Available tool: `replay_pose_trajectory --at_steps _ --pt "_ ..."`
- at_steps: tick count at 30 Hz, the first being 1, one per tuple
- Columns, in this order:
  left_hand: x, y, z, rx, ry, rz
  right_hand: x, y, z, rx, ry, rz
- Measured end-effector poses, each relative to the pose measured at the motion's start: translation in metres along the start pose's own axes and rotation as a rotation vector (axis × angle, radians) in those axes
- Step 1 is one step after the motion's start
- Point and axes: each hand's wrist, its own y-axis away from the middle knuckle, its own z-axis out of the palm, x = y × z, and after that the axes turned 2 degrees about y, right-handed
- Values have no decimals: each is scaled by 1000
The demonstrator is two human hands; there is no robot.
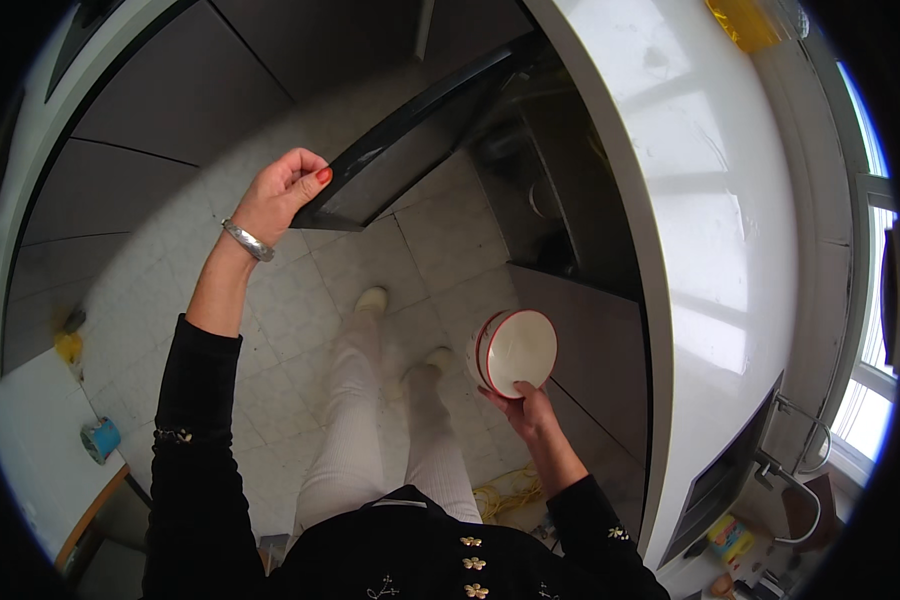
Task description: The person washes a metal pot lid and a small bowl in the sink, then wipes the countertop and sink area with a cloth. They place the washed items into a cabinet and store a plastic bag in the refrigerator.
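My left hand (pixel 281 191) grips the outer edge of a dark cabinet door (pixel 412 139), which stands open away from the counter. In my right hand (pixel 525 409) is a small stack of cream bowls (pixel 521 354) with red rims. The thumb lies over the top bowl's rim and the fingers support it from below. The stack is tilted, so the inside of the top bowl shows bare. To the right of the door, the cabinet's dark interior (pixel 547 150) is exposed. A pale round item (pixel 544 199) is dimly visible inside; its kind is unclear.
A glossy white countertop (pixel 705 247) curves along the right, with a sink (pixel 720 480), a faucet (pixel 795 480) and a yellow bottle (pixel 731 538). Yellow cord (pixel 510 491) lies on the tiled floor (pixel 300 352). At left are a blue container (pixel 101 440) and grey cabinet fronts (pixel 142 172).
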Motion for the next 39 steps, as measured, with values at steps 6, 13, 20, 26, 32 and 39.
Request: replay_pose_trajectory --at_steps 6,13,20,26,32,39 --pt "3 -37 -46 6 -182 157 -48 -192 50 141 -297 -128" --pt "7 -54 -61 101 -268 139 -129 -349 19 116 -691 -239" --pt "2 -66 -75 84 -392 134 -175 -469 -58 380 374 -793" --pt "2 -56 -73 131 -485 102 -191 -506 -87 851 1011 -883" --pt "1 -48 -67 178 -448 50 -182 -524 -89 246 -226 -938" --pt "0 -43 -65 210 -472 55 -183 -518 -86 339 -200 -834"
